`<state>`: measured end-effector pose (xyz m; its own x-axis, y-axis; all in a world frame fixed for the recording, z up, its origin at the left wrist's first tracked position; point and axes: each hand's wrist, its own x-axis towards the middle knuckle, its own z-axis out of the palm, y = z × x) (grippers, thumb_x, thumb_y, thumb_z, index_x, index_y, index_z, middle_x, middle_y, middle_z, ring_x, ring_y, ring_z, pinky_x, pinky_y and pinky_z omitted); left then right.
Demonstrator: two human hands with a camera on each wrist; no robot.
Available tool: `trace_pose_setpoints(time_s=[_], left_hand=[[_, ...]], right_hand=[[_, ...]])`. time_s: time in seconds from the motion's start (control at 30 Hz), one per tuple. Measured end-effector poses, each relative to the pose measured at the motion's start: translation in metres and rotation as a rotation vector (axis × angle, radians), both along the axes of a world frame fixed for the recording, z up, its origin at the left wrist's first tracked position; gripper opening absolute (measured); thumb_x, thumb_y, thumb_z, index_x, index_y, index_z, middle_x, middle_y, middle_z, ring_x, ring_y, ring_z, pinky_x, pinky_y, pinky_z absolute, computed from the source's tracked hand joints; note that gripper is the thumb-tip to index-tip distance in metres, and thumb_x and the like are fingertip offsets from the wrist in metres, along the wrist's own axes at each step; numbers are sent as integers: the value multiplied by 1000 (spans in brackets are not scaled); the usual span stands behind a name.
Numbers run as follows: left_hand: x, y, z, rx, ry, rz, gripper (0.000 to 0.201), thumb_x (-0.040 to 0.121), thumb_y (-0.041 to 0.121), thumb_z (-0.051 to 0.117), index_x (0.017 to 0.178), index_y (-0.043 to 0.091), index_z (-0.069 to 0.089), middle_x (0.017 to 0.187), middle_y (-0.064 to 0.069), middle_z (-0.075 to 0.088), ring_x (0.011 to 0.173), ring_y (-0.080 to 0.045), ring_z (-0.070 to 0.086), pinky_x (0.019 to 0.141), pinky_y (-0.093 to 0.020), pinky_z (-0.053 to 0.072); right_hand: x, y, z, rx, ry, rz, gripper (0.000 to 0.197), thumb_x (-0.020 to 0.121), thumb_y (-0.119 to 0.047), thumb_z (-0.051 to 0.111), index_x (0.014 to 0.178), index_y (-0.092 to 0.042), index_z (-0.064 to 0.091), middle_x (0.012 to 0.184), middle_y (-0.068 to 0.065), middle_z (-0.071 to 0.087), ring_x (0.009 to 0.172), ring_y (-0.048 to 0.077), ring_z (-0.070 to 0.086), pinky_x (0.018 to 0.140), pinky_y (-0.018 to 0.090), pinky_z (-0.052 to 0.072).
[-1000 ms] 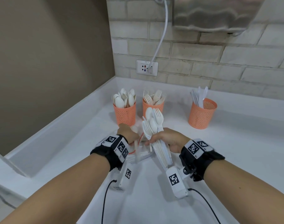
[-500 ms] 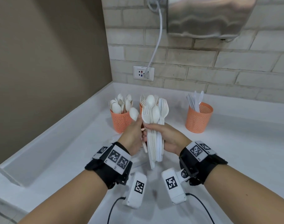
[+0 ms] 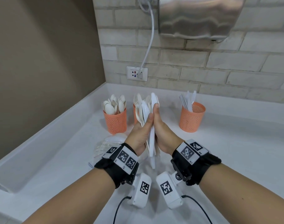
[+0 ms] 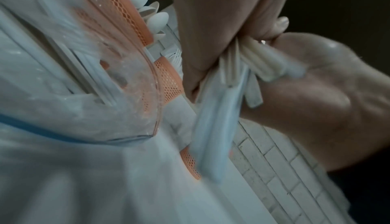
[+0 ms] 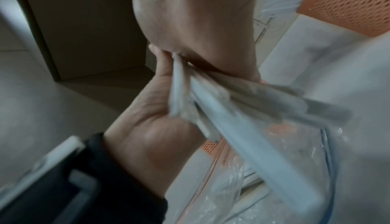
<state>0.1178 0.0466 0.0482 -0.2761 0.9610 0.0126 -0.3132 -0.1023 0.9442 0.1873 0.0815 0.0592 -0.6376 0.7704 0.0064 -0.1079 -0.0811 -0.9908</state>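
Both of my hands clamp one upright bundle of white plastic cutlery point(image 3: 154, 101) between them, above the counter and in front of the middle cup. My left hand point(image 3: 138, 135) closes on it from the left, my right hand point(image 3: 164, 133) from the right, with the right thumb lying along its edge. The bundle stands edge-on to the head view. Its handles point(image 4: 215, 137) stick out below the palms, also seen as handles point(image 5: 242, 136) in the right wrist view. My fingertips are hidden behind the bundle.
Three orange mesh cups stand near the back wall: a spoon cup point(image 3: 116, 122), a fork cup point(image 3: 134, 117) half hidden by my hands, and a knife cup point(image 3: 192, 118). A clear zip bag point(image 3: 109, 144) with cutlery lies behind my left wrist. A raised ledge point(image 3: 41, 143) runs along the left.
My left hand left the bag, brought up a spoon and closed against the bundle in my right hand. The bundle rose and turned edge-on.
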Motion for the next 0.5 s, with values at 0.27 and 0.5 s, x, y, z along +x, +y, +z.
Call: trace_pose_setpoints(time_s=[0.27,0.5], left_hand=[[-6,14,-9,-67,-191,-92,45,93,32,53,131,10,52,128,-21,58,122,-33,55,107,-49,39],[-18,16,-14,-114,-195,-159,53,83,29,64,130,6,53,123,-19,62,111,-29,63,92,-42,53]], right_hand=[[1,18,-11,168,-355,-175,80,84,-74,16,129,-15,46,125,7,54,125,24,47,107,42,38],[13,32,-18,329,-420,-106,54,94,-54,28,122,-11,44,121,8,47,117,22,49,101,39,42]])
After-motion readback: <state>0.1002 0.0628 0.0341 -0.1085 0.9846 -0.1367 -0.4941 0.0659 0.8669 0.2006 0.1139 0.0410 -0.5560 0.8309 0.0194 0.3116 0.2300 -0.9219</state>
